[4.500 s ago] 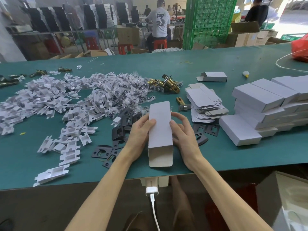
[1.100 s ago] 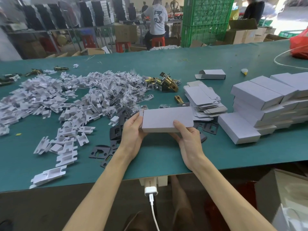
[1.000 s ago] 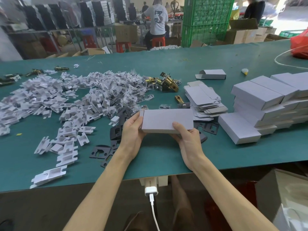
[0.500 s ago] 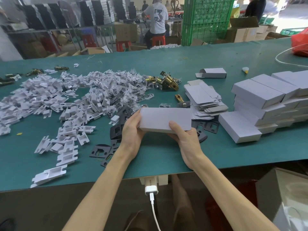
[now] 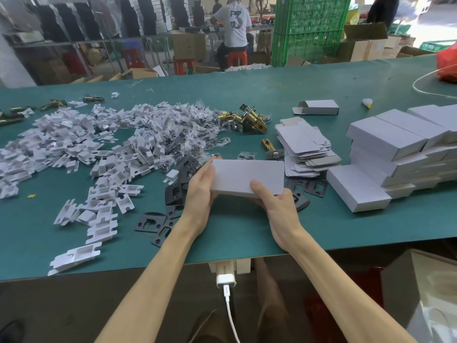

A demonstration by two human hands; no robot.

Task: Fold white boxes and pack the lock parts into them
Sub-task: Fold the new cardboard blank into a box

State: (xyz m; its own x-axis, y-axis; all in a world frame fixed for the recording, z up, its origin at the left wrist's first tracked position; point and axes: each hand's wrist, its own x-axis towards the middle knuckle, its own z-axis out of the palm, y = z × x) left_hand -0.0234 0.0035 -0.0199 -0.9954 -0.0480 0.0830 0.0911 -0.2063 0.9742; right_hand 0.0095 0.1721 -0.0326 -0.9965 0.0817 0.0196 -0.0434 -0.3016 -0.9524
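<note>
Head view, hands point(image 5: 199, 194) grip white box point(image 5: 247, 175), contents hidden

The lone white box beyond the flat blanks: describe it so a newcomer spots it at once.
On the green table, find the pile of flat blanks beside the brass latches. Just beyond it lies the lone white box. Unlike the closed boxes stacked at the right, its left flap is open.

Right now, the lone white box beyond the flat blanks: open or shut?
Open at its left end: the lone box has that end's flap sticking out, untucked. Right end: cannot tell.
</note>
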